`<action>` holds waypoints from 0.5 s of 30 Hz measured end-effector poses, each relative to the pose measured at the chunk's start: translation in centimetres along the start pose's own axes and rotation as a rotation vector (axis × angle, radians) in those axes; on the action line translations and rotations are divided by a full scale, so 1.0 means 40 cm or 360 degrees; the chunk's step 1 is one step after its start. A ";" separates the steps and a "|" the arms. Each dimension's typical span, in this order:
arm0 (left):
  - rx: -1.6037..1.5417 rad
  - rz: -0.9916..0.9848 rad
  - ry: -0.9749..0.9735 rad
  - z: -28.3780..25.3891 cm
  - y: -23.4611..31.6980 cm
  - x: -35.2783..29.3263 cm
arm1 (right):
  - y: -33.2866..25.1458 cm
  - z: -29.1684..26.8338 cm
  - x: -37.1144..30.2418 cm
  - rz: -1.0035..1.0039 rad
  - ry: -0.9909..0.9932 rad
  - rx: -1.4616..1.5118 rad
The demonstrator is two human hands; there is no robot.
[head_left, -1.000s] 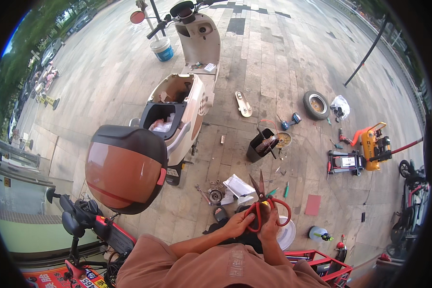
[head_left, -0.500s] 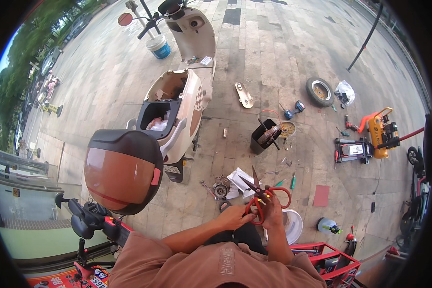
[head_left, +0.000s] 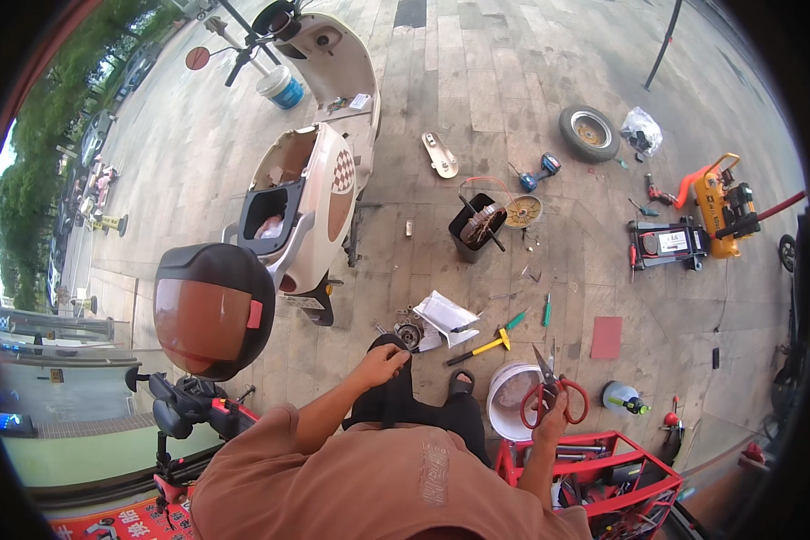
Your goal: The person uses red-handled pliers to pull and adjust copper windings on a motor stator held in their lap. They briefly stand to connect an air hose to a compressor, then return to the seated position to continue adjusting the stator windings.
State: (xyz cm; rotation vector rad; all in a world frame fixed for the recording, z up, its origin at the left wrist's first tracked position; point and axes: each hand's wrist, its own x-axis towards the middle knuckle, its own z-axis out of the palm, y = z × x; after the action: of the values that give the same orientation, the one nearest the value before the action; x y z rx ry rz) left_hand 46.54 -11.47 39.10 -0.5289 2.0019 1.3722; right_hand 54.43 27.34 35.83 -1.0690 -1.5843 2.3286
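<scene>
My right hand grips a pair of scissors by the red looped handles. The dark blades point away from me and stand slightly apart, beside a white bucket. My left hand is at my bent knee, its fingers curled and pressed together against the dark trouser leg; whether they pinch the cloth or something small is hidden. Beyond the knee lie a round metal wheel part and crumpled white sheets. A hammer with a yellow head rests on the paving near the bucket.
At left stands a cream scooter with its seat off, behind a brown-and-black top box. A red tool rack is at lower right. Farther out are a black bin, a tyre, a floor jack and a yellow compressor.
My hands have parted: the right carried the scissors right and lower, the left moved left to my knee. The view has shifted; the hammer and more of the red rack now show.
</scene>
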 end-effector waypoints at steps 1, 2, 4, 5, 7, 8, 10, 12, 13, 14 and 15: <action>-0.0032 -0.0009 -0.0002 -0.001 0.022 0.013 | 0.002 -0.030 -0.007 0.0013 0.0098 -0.0044; 0.0022 0.0082 0.0018 -0.007 0.042 0.028 | 0.006 -0.053 -0.008 0.0073 0.0163 -0.0024; 0.0123 0.0177 0.0036 -0.023 0.077 0.066 | 0.012 -0.086 -0.016 0.0127 0.0282 0.0040; 0.0167 0.0189 0.0005 -0.039 0.090 0.084 | 0.013 -0.093 -0.019 0.0073 0.0253 0.0041; 0.0546 0.0286 0.0128 -0.078 0.109 0.117 | 0.015 -0.090 -0.018 0.0090 0.0304 0.0047; 0.0743 0.0295 0.0094 -0.099 0.112 0.126 | 0.015 -0.085 -0.019 0.0060 0.0354 0.0002; 0.1098 0.0246 -0.0024 -0.135 0.120 0.151 | 0.010 -0.068 -0.021 -0.0028 0.0376 0.0023; 0.1402 0.0140 -0.0195 -0.158 0.128 0.182 | 0.002 -0.044 -0.025 -0.0088 0.0391 0.0072; 0.1503 0.0094 -0.0289 -0.167 0.133 0.205 | -0.004 -0.030 -0.025 -0.0155 0.0363 0.0101; 0.1594 0.0060 -0.0382 -0.175 0.138 0.233 | -0.008 -0.014 -0.025 -0.0168 0.0388 0.0127; 0.1633 0.0066 -0.0423 -0.182 0.149 0.277 | -0.010 0.008 -0.018 -0.0181 0.0466 0.0121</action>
State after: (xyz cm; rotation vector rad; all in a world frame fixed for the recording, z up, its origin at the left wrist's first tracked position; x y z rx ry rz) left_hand 32.77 -15.67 37.06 0.1610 2.1547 0.2693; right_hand 54.67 26.93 36.60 -1.2033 -1.3978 2.0327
